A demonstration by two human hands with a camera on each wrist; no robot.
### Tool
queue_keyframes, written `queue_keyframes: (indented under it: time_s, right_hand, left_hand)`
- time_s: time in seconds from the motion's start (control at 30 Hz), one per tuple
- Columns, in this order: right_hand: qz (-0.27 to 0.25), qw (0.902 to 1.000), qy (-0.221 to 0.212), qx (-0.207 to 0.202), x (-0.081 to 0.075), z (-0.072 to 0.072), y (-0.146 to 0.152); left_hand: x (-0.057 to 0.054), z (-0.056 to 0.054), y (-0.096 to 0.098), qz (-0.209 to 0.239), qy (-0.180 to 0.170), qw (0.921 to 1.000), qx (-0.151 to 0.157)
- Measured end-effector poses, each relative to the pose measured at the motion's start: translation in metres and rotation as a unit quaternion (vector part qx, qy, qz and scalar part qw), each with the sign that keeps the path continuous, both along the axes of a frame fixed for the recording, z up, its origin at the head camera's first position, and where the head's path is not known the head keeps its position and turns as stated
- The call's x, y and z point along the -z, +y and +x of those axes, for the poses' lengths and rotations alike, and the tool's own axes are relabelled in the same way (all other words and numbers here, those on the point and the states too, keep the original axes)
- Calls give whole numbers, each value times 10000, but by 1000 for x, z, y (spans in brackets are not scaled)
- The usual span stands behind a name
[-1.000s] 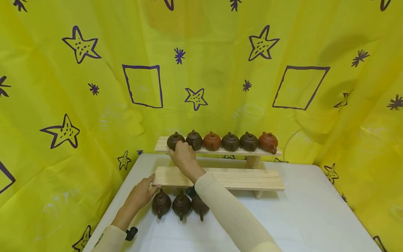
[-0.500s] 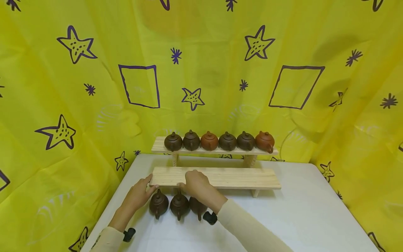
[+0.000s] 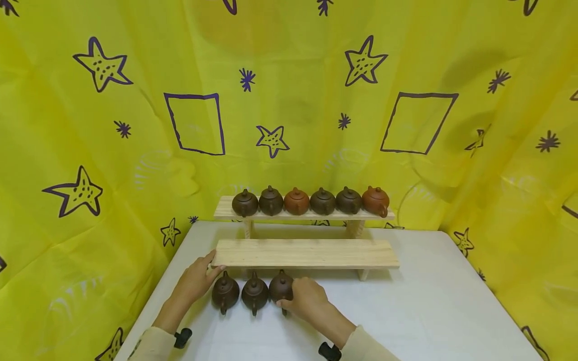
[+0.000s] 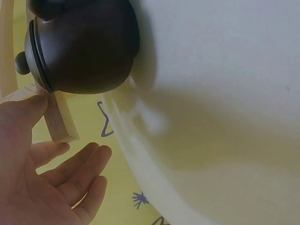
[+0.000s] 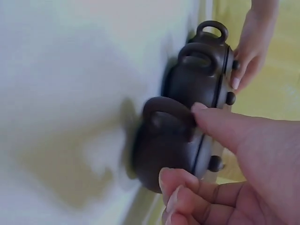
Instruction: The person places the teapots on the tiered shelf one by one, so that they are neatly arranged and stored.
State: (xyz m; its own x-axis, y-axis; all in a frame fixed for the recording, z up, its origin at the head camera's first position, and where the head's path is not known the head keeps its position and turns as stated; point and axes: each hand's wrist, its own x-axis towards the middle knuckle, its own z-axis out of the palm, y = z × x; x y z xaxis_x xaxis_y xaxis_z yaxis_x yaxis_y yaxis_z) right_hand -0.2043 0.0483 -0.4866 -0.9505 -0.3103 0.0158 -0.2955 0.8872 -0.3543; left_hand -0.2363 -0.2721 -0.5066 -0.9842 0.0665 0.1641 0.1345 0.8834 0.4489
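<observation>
Three dark brown teapots stand in a row on the white table in front of the lower wooden shelf [image 3: 307, 253]: a left teapot [image 3: 225, 292], a middle teapot [image 3: 255, 295] and a right teapot [image 3: 281, 288]. My right hand [image 3: 311, 301] grips the right teapot, thumb by its handle [image 5: 166, 108] and curled fingertips [image 5: 176, 180] against its body. At the lower shelf's left end, my left hand [image 3: 193, 281] holds the corner between thumb and fingers. The left wrist view shows the left teapot close above this hand.
Behind, an upper wooden shelf [image 3: 219, 213] carries several teapots, mostly dark brown, with a reddish one [image 3: 296, 201] in the row and another reddish teapot [image 3: 376, 200] at its right end. A yellow patterned cloth [image 3: 289, 65] hangs around the table [image 3: 429, 296].
My right hand has come away from the leftmost teapot on the upper shelf, down and right to the right teapot on the table. My left hand has stayed at the shelf corner.
</observation>
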Motion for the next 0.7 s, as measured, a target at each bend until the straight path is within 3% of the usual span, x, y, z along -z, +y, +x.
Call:
queue_keyframes:
  time_s: [0.4,0.7]
  right_hand:
    - [-222,9993,-19,-304,20,7,14]
    - [-591,9964,275,-536,37,10,18]
  left_hand:
    - [2,-3,-1,48,-68,10000,-16]
    - [1,-3,-1,119,-186,9998,-27]
